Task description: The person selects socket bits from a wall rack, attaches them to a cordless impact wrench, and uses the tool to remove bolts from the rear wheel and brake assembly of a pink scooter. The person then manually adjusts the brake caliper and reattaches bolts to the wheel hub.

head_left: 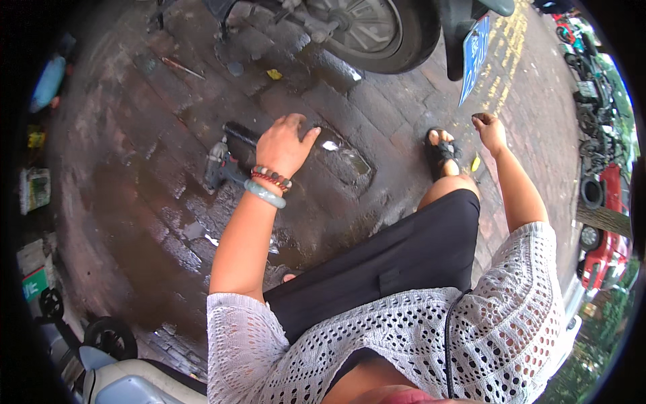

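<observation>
My left hand [286, 145], with beads and a pale bangle at the wrist, reaches out over the wet paving. Its thumb stands apart from the fingers, and I see nothing held in it. Just left of that wrist is a grey-and-black power tool [217, 163], apparently a cordless drill or wrench, partly hidden behind the wrist. A black bar-like piece [241, 132] runs behind the hand. Out to the right, my right hand [491, 133] is closed, thumb against fingers; a small dark spot shows at the fingertips, too small to name. The rear wheel [363, 30] of a scooter stands ahead.
A blue license plate [475, 60] hangs behind that wheel. A thin rod [182, 68] and a yellow leaf [274, 74] lie on the bricks. Another scooter [134, 384] is at the lower left. Parked motorbikes [587, 101] and a red vehicle [611, 229] line the right.
</observation>
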A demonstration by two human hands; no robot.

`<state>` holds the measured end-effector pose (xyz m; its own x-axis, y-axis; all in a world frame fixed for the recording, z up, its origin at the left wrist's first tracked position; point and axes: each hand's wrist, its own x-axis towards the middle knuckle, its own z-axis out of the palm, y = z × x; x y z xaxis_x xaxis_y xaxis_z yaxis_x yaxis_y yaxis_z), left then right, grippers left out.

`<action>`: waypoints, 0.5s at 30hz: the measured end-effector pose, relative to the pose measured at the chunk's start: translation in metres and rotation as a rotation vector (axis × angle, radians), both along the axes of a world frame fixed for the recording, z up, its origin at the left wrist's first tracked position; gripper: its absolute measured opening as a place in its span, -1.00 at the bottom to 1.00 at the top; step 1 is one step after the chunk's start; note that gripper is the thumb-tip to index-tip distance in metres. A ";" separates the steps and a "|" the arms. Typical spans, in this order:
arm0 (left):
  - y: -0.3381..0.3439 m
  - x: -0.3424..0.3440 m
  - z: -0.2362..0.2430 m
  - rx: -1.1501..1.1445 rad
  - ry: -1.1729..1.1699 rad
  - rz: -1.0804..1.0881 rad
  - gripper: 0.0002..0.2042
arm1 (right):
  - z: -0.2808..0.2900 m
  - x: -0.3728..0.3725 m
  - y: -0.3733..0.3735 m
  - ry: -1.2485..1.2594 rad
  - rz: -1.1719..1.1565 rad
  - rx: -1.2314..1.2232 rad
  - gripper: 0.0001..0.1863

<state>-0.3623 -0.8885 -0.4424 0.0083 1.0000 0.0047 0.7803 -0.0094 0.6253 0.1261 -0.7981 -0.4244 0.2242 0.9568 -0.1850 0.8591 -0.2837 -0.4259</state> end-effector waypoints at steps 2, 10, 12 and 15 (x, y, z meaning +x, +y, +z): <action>0.026 0.013 0.006 0.102 -0.156 0.064 -0.56 | -0.023 0.018 0.037 0.032 0.010 0.045 -0.73; 0.167 0.075 -0.018 0.048 -1.060 0.418 -0.54 | -0.078 0.043 0.187 0.275 0.088 0.138 -0.69; 0.168 -0.007 -0.078 0.155 0.685 -0.103 -0.63 | -0.085 0.033 0.227 0.320 0.161 0.106 -0.69; 0.169 0.016 -0.068 -0.094 -0.062 0.319 -0.62 | -0.105 0.049 0.255 0.369 0.172 0.059 -0.68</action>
